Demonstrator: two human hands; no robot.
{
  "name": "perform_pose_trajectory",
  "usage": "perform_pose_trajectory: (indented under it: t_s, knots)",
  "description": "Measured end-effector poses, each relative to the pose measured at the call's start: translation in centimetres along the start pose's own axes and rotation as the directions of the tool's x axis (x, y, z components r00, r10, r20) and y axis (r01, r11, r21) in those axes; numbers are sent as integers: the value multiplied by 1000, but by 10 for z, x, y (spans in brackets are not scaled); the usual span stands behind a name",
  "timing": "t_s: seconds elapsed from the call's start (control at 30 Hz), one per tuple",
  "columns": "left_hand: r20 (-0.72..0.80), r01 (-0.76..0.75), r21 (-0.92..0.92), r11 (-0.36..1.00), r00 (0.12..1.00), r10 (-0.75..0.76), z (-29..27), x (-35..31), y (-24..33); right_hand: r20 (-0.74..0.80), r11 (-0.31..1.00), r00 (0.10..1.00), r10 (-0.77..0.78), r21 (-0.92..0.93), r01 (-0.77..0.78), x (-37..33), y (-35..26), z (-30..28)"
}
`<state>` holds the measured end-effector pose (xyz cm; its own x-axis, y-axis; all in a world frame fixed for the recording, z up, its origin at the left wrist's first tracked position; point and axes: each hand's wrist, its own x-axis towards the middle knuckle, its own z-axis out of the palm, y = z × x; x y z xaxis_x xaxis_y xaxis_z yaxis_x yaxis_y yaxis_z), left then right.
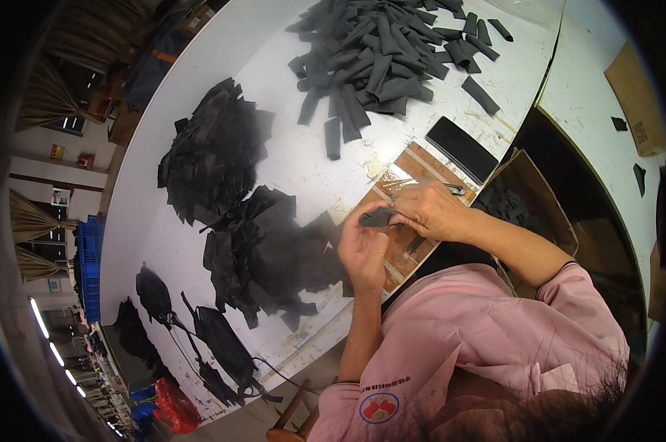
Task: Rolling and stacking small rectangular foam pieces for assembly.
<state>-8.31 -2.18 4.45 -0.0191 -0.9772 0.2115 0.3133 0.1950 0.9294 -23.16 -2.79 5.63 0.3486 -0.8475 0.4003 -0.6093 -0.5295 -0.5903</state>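
My left hand (362,249) and my right hand (430,209) meet over the near edge of the table. Between them is a small dark grey fabric piece (377,216), folded or rolled. The left fingers curl round its left end, and the right fingertips pinch its right end. Under the hands lies a brown wooden board (419,163) with pale strips. A slim metal tool (454,189) rests beside the right hand, its kind partly hidden. To the left of my left hand lies a heap of flat black fabric pieces (263,254).
A black phone (462,149) lies beyond the board. Rolled grey fabric tubes (377,55) are piled at the far side, another black fabric heap (211,151) further left. Black pouches with cords (219,339) lie near left. An open cardboard box (543,195) with dark pieces stands right.
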Motion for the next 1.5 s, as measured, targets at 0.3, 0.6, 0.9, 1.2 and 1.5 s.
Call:
perform_pose_trajectory:
  t_s: [0.3, 0.6, 0.9, 1.2, 1.5]
  knots:
    - [336, 128, 285, 950, 915, -224, 6, 31, 7, -14, 982, 999, 39, 187, -36, -15, 21, 21]
    - [398, -90, 477, 874, 909, -123, 11, 35, 23, -94, 984, 996, 12, 177, 4, -16, 21, 29]
    - [216, -45, 182, 982, 976, 4, 11, 20, 32, 18, 991, 998, 67, 117, -69, 0, 1, 1]
    - [81, 62, -326, 943, 996, -38, -12, 19, 15, 41, 999, 999, 31, -21, -30, 0, 2, 10]
    - [61, -75, -61, 995, 995, 79, -15, 23, 24, 83, 1000, 996, 16, -15, -15, 2, -2, -3]
